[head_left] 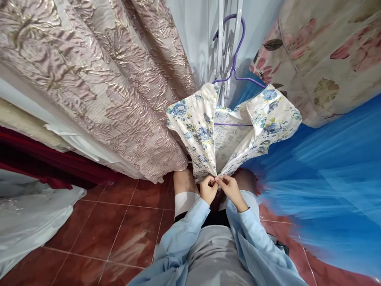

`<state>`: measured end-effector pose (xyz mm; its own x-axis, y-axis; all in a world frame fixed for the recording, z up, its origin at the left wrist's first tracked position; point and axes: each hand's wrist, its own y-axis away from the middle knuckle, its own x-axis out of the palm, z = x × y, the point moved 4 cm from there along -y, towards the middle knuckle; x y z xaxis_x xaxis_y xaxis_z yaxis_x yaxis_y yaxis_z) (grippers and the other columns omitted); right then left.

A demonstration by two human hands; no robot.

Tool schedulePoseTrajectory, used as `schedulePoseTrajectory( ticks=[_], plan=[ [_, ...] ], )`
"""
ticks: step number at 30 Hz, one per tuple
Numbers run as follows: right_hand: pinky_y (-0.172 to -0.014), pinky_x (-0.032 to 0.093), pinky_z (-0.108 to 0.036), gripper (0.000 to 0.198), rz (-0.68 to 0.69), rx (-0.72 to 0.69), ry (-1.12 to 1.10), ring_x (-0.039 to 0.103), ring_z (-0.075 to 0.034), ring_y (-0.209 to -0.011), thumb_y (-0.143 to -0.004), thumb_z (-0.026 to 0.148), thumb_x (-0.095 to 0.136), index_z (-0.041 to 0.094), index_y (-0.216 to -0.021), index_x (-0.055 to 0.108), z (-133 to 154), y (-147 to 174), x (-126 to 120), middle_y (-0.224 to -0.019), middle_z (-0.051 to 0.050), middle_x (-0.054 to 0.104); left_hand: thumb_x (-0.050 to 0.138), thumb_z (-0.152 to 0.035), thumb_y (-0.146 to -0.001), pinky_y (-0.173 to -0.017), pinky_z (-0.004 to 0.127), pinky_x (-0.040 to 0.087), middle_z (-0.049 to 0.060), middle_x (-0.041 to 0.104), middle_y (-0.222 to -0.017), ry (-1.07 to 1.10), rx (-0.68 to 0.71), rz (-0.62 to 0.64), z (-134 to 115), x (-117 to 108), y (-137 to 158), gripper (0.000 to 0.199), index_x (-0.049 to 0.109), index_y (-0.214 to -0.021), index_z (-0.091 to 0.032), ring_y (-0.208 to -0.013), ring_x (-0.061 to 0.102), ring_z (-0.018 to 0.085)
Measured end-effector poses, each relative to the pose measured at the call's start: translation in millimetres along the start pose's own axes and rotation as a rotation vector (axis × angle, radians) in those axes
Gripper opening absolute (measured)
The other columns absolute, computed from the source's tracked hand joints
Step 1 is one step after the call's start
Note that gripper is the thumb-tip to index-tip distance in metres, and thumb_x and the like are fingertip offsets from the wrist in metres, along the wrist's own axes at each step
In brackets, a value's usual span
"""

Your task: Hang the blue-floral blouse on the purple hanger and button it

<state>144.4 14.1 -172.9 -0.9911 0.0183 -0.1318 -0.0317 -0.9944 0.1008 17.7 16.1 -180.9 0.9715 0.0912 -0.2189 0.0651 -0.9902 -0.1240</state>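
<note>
A white garment with blue flowers [201,135] hangs in front of me on a purple hanger [235,59]. Its front is parted in a V, and the pale inner side shows between the two edges. At the low point of that V my left hand [208,190] pinches one front edge. My right hand [230,188] pinches the other edge right beside it, and the fingertips of both hands nearly touch. Whatever small fastener may lie between the fingers is too small to make out.
A pink and gold brocade cloth [119,79] hangs at left, with dark red fabric [35,155] and a white plastic-like sheet [35,218] beyond. Blue tulle [327,178] and floral fabric [327,55] fill the right. White metal bars [220,39] stand behind; red tiles [125,226] lie below.
</note>
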Motion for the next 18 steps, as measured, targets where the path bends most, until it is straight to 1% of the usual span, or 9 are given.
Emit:
schedulePoseTrajectory(
  ticks=[2, 4, 6, 8, 10, 11, 14, 16, 18],
  plan=[
    [-0.070, 0.049, -0.030, 0.039, -0.057, -0.002, 0.021, 0.065, -0.020, -0.070, -0.083, 0.055, 0.068, 0.016, -0.076, 0.072, -1.4, -1.0, 3.3, -0.077, -0.007, 0.074, 0.061, -0.026, -0.086, -0.061, 0.023, 0.039, -0.003, 0.051, -0.059, -0.026, 0.017, 0.000, -0.9, 0.6, 1.3, 0.028, 0.051, -0.062, -0.017, -0.057, 0.046, 0.010],
    [-0.069, 0.049, -0.030, 0.037, -0.076, -0.007, 0.027, 0.065, -0.020, -0.069, -0.083, 0.052, 0.068, 0.016, -0.074, 0.073, -0.6, -2.4, 1.0, -0.074, -0.007, 0.074, 0.061, -0.026, -0.087, -0.063, 0.024, 0.041, -0.002, 0.054, -0.061, -0.030, 0.047, 0.016, -1.1, 0.4, 2.1, 0.025, 0.053, -0.065, -0.017, -0.060, 0.048, 0.011],
    [-0.065, 0.049, -0.029, 0.035, -0.092, -0.010, 0.027, 0.065, -0.020, -0.067, -0.083, 0.049, 0.068, 0.016, -0.073, 0.073, 2.0, -2.3, -4.0, -0.072, -0.007, 0.073, 0.063, -0.024, -0.085, -0.067, 0.025, 0.045, 0.000, 0.059, -0.069, -0.015, 0.102, 0.040, -0.9, -0.1, 1.7, 0.016, 0.056, -0.072, -0.018, -0.066, 0.054, 0.013],
    [-0.061, 0.047, -0.028, 0.035, -0.098, -0.006, 0.015, 0.063, -0.019, -0.063, -0.083, 0.049, 0.069, 0.016, -0.071, 0.073, 5.5, -0.5, -8.0, -0.069, -0.007, 0.072, 0.065, -0.020, -0.080, -0.074, 0.026, 0.048, 0.003, 0.063, -0.081, -0.014, 0.152, 0.043, 0.5, -1.0, -0.3, 0.008, 0.059, -0.085, -0.018, -0.077, 0.060, 0.015],
    [-0.056, 0.045, -0.027, 0.037, -0.069, 0.005, -0.012, 0.060, -0.018, -0.059, -0.081, 0.051, 0.070, 0.016, -0.069, 0.071, 8.7, 2.2, -8.4, -0.066, -0.007, 0.070, 0.066, -0.015, -0.076, -0.078, 0.027, 0.050, 0.004, 0.065, -0.090, -0.050, 0.166, 0.045, 3.3, -1.1, -3.7, 0.021, 0.059, -0.095, -0.019, -0.084, 0.062, 0.017],
    [-0.054, 0.044, -0.027, 0.039, -0.042, 0.013, -0.028, 0.058, -0.017, -0.057, -0.081, 0.053, 0.070, 0.016, -0.068, 0.070, 10.1, 3.7, -7.2, -0.064, -0.007, 0.069, 0.065, -0.012, -0.075, -0.079, 0.028, 0.050, 0.004, 0.065, -0.091, -0.080, 0.162, 0.052, 4.8, -0.5, -5.4, 0.022, 0.059, -0.096, -0.019, -0.085, 0.062, 0.018],
    [-0.049, 0.040, -0.025, 0.042, 0.042, 0.059, -0.057, 0.051, -0.013, -0.048, -0.080, 0.054, 0.070, 0.016, -0.063, 0.067, 13.9, 6.4, -2.7, -0.057, -0.005, 0.065, 0.059, -0.010, -0.076, -0.075, 0.027, 0.049, 0.002, 0.064, -0.081, -0.160, 0.148, 0.085, 6.5, 2.9, -8.3, 0.010, 0.058, -0.079, -0.019, -0.079, 0.060, 0.017],
    [-0.044, 0.036, -0.024, 0.043, 0.064, 0.110, -0.073, 0.047, -0.011, -0.042, -0.080, 0.054, 0.070, 0.016, -0.061, 0.064, 19.1, 5.2, -2.5, -0.052, -0.003, 0.063, 0.059, -0.012, -0.079, -0.072, 0.025, 0.048, 0.002, 0.062, -0.074, -0.173, 0.135, 0.086, 5.4, 5.2, -7.4, 0.012, 0.055, -0.070, -0.019, -0.074, 0.059, 0.015],
    [-0.040, 0.032, -0.023, 0.043, 0.050, 0.145, -0.094, 0.043, -0.010, -0.038, -0.079, 0.054, 0.070, 0.017, -0.059, 0.062, 31.3, -0.1, -5.7, -0.050, -0.003, 0.062, 0.060, -0.016, -0.082, -0.070, 0.025, 0.047, 0.001, 0.063, -0.071, -0.148, 0.121, 0.092, 3.8, 7.9, -4.7, 0.014, 0.056, -0.069, -0.019, -0.071, 0.060, 0.015]
  ],
)
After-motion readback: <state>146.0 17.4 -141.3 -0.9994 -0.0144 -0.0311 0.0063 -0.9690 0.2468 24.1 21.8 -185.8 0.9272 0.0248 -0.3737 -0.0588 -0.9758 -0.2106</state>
